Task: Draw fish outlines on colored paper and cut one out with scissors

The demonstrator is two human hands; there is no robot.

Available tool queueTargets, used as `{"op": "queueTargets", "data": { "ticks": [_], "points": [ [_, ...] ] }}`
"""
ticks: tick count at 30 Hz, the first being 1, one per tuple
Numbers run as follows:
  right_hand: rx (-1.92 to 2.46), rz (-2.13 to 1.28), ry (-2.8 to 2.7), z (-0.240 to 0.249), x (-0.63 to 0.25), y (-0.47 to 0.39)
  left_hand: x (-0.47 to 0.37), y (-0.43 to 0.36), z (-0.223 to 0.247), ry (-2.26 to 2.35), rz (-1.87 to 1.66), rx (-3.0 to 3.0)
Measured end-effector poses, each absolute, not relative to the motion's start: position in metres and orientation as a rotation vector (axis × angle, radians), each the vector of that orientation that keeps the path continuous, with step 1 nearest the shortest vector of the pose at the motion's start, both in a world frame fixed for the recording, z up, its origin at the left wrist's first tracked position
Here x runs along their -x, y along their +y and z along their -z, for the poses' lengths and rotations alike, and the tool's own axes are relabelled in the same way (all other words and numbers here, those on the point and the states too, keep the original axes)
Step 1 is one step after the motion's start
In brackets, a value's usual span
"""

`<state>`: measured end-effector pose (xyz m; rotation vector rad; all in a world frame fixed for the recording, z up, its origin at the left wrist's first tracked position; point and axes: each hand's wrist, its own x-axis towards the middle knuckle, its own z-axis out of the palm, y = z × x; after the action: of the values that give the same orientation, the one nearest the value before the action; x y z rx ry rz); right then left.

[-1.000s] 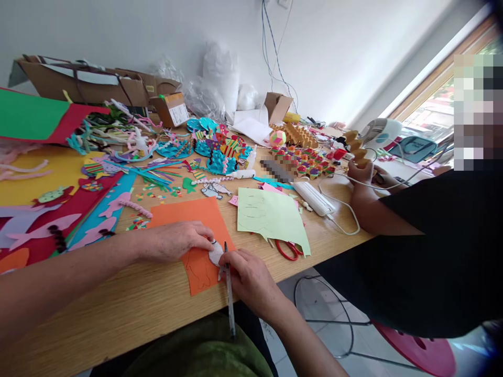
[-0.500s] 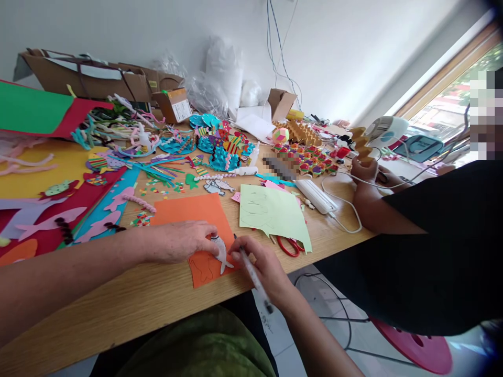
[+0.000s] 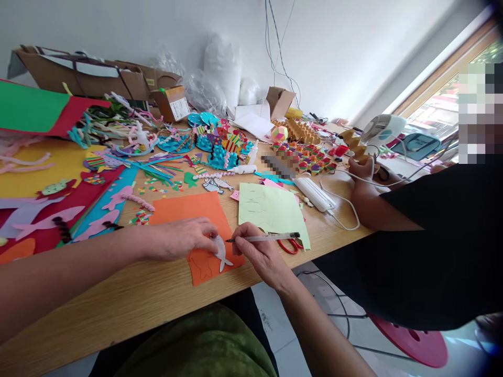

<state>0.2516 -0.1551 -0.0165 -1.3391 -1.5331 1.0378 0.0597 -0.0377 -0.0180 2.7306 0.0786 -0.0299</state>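
An orange sheet (image 3: pixel 188 207) lies at the table's front edge, with a fish outline drawn near its lower corner. On it rests a grey-white fish cutout (image 3: pixel 220 254). My left hand (image 3: pixel 190 238) presses the cutout down with its fingertips, covering part of it. A pen (image 3: pixel 271 237) is held in my right hand (image 3: pixel 257 251), its dark tip just right of the cutout and over the orange sheet. Beside my right hand lies a pale green sheet (image 3: pixel 269 207) with faint pencil lines.
Red scissors (image 3: pixel 290 246) lie partly under the green sheet. Behind are a white power strip (image 3: pixel 314 193), glue bottle (image 3: pixel 243 169) and paper fish. Coloured sheets (image 3: pixel 47 178) fill the left. At right, a person's hand (image 3: pixel 361 167) holds yellow corrugated card near a fan (image 3: pixel 383 128).
The pen has swung from pointing down toward me to lying nearly level, its tip now toward the fish cutout. My left hand stays on the cutout.
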Motion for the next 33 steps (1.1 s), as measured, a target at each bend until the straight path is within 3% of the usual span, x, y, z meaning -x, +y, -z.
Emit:
{"op": "queueTargets", "data": {
  "ticks": [14, 23, 33],
  "points": [
    [1.258, -1.362, -1.331, 0.017, -0.243, -0.147, -0.076, -0.032, 0.004, 0.347, 0.176, -2.515],
    [1.11, -1.374, -1.052, 0.035, -0.246, -0.131, -0.066, -0.037, 0.009, 0.312, 0.095, -2.509],
    [1.264, -1.266, -1.17, 0.036, -0.24, -0.13, -0.055, -0.062, 0.028, 0.243, -0.08, -2.798]
  ]
}}
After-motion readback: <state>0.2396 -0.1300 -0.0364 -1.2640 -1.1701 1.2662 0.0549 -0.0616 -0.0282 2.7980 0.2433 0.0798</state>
